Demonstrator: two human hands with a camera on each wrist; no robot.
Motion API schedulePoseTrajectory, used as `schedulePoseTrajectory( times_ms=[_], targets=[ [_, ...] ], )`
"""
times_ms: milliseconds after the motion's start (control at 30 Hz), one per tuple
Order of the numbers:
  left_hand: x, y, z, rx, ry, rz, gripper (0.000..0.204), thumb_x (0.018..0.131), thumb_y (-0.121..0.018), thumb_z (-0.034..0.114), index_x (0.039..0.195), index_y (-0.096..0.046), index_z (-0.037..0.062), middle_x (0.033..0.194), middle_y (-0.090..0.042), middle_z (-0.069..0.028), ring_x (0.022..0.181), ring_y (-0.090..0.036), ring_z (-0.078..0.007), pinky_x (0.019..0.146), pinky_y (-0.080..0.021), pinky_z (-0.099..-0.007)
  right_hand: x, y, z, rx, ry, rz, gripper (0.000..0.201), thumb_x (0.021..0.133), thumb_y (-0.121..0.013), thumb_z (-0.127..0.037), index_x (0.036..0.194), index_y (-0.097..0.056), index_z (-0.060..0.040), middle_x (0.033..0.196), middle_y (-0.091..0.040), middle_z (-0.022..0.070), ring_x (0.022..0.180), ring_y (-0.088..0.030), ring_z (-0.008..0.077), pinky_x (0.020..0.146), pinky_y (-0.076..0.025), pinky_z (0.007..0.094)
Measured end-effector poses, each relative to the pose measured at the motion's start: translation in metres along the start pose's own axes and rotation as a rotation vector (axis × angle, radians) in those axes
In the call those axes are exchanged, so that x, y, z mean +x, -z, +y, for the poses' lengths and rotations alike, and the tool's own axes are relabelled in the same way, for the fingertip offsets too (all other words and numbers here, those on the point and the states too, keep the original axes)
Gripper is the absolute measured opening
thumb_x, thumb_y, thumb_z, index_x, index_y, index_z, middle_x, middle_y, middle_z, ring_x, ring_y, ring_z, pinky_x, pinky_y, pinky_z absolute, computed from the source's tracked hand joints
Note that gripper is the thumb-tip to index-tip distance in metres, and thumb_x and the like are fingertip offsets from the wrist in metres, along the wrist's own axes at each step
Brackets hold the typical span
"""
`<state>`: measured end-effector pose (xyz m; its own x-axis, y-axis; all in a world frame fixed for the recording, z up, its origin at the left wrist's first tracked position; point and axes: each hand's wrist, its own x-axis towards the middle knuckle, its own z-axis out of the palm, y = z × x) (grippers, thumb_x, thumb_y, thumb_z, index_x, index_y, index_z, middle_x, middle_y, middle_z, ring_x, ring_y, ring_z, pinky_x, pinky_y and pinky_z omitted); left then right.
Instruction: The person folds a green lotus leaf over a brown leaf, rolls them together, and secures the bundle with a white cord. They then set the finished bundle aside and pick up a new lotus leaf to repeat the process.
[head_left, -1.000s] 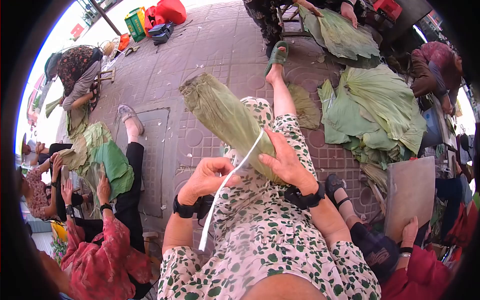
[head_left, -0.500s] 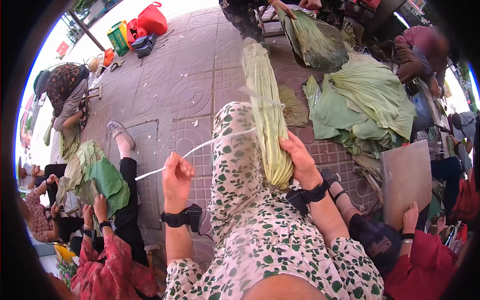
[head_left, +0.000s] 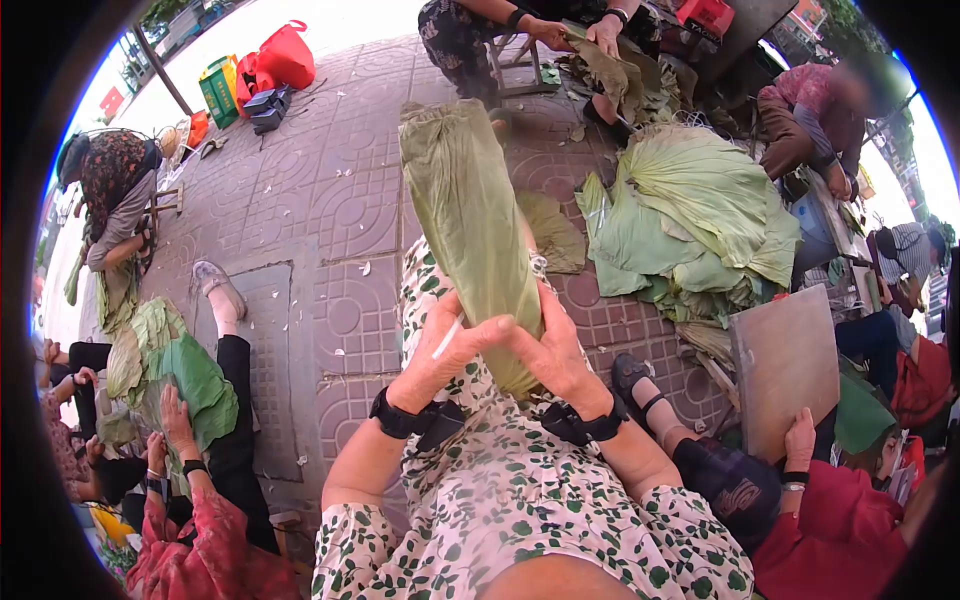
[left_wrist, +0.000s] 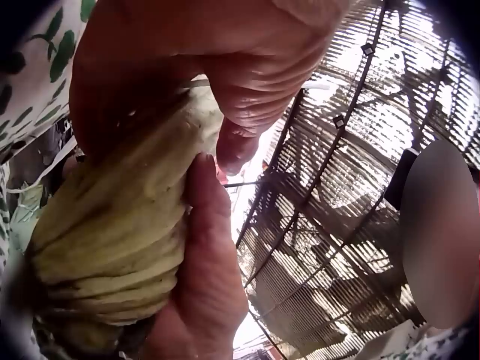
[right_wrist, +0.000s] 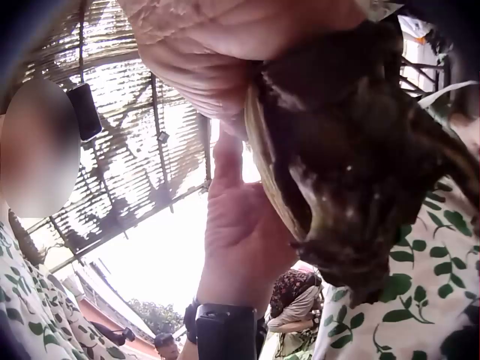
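Observation:
A long roll of folded, dried green lotus leaves (head_left: pixel 470 200) stands tilted away over the lap, its gathered end toward the body. My left hand (head_left: pixel 445 350) grips its left side near that end. On the opposite side my right hand (head_left: pixel 562 355) holds it, and the two thumbs meet across the front. A short piece of white strip (head_left: pixel 447 338) shows at the left hand; the rest is hidden. In the left wrist view the creased leaf end (left_wrist: pixel 112 240) lies between both hands. The right wrist view shows the dark cut stem end (right_wrist: pixel 345 187) close up.
A heap of large lotus leaves (head_left: pixel 700 210) lies on the paving at right, beside a flat board (head_left: pixel 785 365) that a seated person holds. Another seated person at left handles leaves (head_left: pixel 200 375). Red and green bags (head_left: pixel 285 58) stand far back.
The left hand, out to the left pulling the white strip half a second ago, has come in to grip the leaf roll. The roll has turned and now leans left; the right hand still holds it.

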<state>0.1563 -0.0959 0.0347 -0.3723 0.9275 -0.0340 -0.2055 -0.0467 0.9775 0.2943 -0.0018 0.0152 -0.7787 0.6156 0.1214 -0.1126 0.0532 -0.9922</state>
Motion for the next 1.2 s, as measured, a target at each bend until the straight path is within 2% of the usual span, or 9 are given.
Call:
schedulePoseTrajectory(
  times_ms=[200,367,567,767,900,1033,1100,1167,1200],
  targets=[
    [-0.001,0.017,-0.016,-0.395,0.167,0.033,0.045,0.083,-0.068,0.020,0.121,-0.052,0.0016,0.109,-0.063,-0.0077,0.097,-0.062,-0.0181,0.090,-0.049,-0.0325,0.000,0.014,-0.009,-0.180,0.093,-0.221,0.080,0.087,-0.064,-0.042,0.141,-0.027,0.0041,0.131,-0.046,0.0188,0.116,-0.051,0.0250,0.098,-0.040,0.0338],
    [-0.009,0.025,-0.019,-0.491,0.182,0.095,0.050,0.084,-0.067,0.019,0.125,-0.047,0.0008,0.112,-0.061,-0.0086,0.098,-0.061,-0.0185,0.088,-0.051,-0.0331,0.010,0.023,0.004,-0.080,-0.021,-0.079,0.058,0.092,-0.059,-0.028,0.138,-0.037,-0.0003,0.124,-0.055,0.0138,0.104,-0.057,0.0180,0.086,-0.047,0.0304],
    [-0.015,0.027,-0.018,-0.515,0.223,-0.096,0.060,0.079,-0.067,0.022,0.129,-0.042,-0.0003,0.113,-0.060,-0.0103,0.099,-0.062,-0.0198,0.088,-0.051,-0.0330,0.011,0.016,0.021,0.027,-0.115,-0.274,0.038,0.093,-0.058,-0.023,0.123,-0.051,0.0009,0.107,-0.060,0.0069,0.082,-0.057,0.0100,0.072,-0.048,0.0248],
    [-0.017,0.034,-0.029,-0.579,0.218,-0.040,0.062,0.077,-0.070,0.022,0.128,-0.043,0.0003,0.110,-0.059,-0.0091,0.098,-0.060,-0.0208,0.090,-0.049,-0.0350,0.004,0.065,0.022,-0.123,-0.096,0.015,0.021,0.095,-0.055,-0.019,0.103,-0.060,0.0009,0.078,-0.056,-0.0014,0.068,-0.053,0.0059,0.064,-0.045,0.0211],
    [-0.016,0.042,-0.035,-0.553,0.169,-0.030,0.062,0.077,-0.071,0.020,0.128,-0.042,-0.0001,0.110,-0.059,-0.0090,0.099,-0.060,-0.0199,0.090,-0.049,-0.0346,-0.023,0.127,0.031,-0.111,-0.070,0.414,0.020,0.095,-0.054,-0.020,0.098,-0.061,-0.0016,0.068,-0.055,-0.0030,0.064,-0.050,0.0043,0.059,-0.042,0.0196],
    [-0.018,0.042,-0.037,-0.587,0.173,-0.011,0.060,0.078,-0.070,0.020,0.128,-0.043,0.0004,0.111,-0.059,-0.0083,0.099,-0.060,-0.0198,0.090,-0.048,-0.0346,-0.070,0.164,0.063,-0.030,-0.310,0.590,0.018,0.094,-0.054,-0.020,0.093,-0.061,-0.0035,0.065,-0.054,-0.0028,0.059,-0.051,0.0051,0.056,-0.044,0.0207],
    [-0.017,0.040,-0.038,-0.613,0.173,0.017,0.059,0.079,-0.070,0.020,0.127,-0.043,0.0006,0.111,-0.059,-0.0080,0.100,-0.060,-0.0197,0.091,-0.048,-0.0349,-0.100,0.174,0.090,-0.094,-0.482,0.555,0.020,0.093,-0.055,-0.019,0.097,-0.061,-0.0010,0.067,-0.056,-0.0009,0.059,-0.054,0.0058,0.056,-0.046,0.0217],
    [-0.017,0.042,-0.042,-0.681,0.180,-0.037,0.056,0.081,-0.069,0.022,0.126,-0.044,0.0014,0.112,-0.058,-0.0069,0.102,-0.058,-0.0193,0.093,-0.046,-0.0356,-0.125,0.173,0.098,-0.405,-0.761,0.347,0.029,0.087,-0.060,-0.019,0.108,-0.058,0.0016,0.080,-0.063,0.0097,0.072,-0.063,0.0177,0.067,-0.051,0.0300],
    [-0.018,0.043,-0.046,-0.697,0.181,-0.020,0.053,0.082,-0.068,0.024,0.125,-0.045,0.0036,0.112,-0.058,-0.0059,0.104,-0.057,-0.0188,0.095,-0.044,-0.0364,-0.138,0.176,0.104,-0.813,-0.676,0.157,0.038,0.083,-0.062,-0.019,0.115,-0.055,0.0017,0.090,-0.063,0.0161,0.082,-0.063,0.0253,0.074,-0.051,0.0345]
  ],
)
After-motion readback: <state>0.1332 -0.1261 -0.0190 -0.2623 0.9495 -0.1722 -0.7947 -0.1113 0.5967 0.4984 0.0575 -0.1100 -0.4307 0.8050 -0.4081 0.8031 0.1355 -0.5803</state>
